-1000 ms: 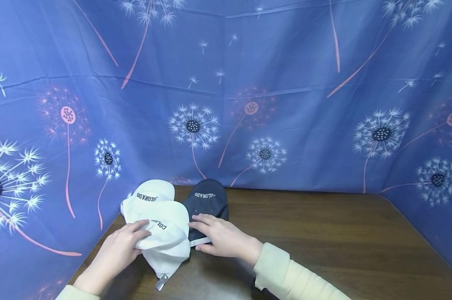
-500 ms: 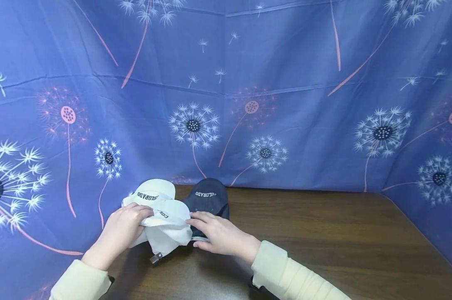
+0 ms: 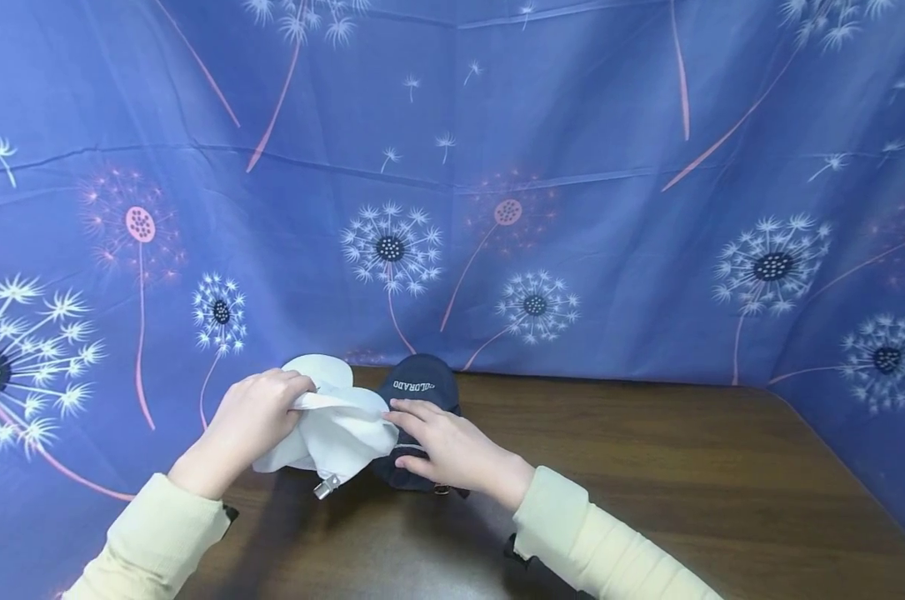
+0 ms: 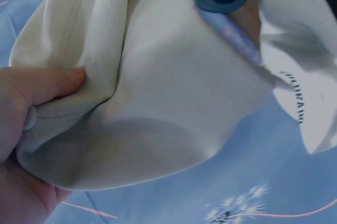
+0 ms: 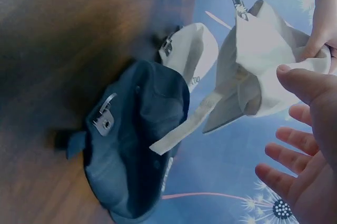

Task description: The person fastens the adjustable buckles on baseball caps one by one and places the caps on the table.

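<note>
My left hand [image 3: 250,417] grips a white cap [image 3: 351,433] near its brim, thumb on one side and fingers beneath in the left wrist view. The cap is raised above the table, with its metal buckle [image 3: 327,487] hanging at the lower end. Its loose strap [image 5: 184,126] dangles in front of a dark cap [image 5: 137,145] lettered COLORADO. Beside the held cap is my right hand [image 3: 456,450], its fingers spread and extended, nothing between them in the right wrist view. Behind, a second white cap [image 3: 319,367] lies partly hidden by the left hand and held cap.
Under the caps is a brown wooden table [image 3: 610,467]. A blue cloth [image 3: 610,250] printed with dandelions hangs along its back and sides, close behind the two lying caps.
My left hand has lifted the white cap up and away from me, its buckle rising off the table. The right hand has shifted slightly upward and keeps its fingers extended.
</note>
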Demonstrator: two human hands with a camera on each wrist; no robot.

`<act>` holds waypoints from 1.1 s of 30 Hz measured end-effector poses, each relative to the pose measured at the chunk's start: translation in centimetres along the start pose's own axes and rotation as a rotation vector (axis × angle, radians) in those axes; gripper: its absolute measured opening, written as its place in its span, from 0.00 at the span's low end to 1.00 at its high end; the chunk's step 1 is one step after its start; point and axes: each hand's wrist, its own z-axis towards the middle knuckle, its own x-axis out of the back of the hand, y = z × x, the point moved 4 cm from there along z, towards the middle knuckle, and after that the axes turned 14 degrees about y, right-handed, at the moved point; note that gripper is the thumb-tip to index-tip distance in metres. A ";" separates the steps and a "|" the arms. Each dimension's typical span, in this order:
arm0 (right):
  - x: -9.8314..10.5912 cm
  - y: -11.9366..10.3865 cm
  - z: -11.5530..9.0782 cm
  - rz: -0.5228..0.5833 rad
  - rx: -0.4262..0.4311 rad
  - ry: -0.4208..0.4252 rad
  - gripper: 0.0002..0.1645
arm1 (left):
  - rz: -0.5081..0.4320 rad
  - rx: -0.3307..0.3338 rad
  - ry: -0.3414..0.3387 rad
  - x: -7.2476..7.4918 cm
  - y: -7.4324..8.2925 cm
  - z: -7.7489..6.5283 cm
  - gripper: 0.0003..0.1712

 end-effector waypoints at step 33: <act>6.7 2.7 3.8 0.300 -0.193 0.145 0.26 | -0.180 -0.014 -0.181 1.3 4.4 9.1 0.06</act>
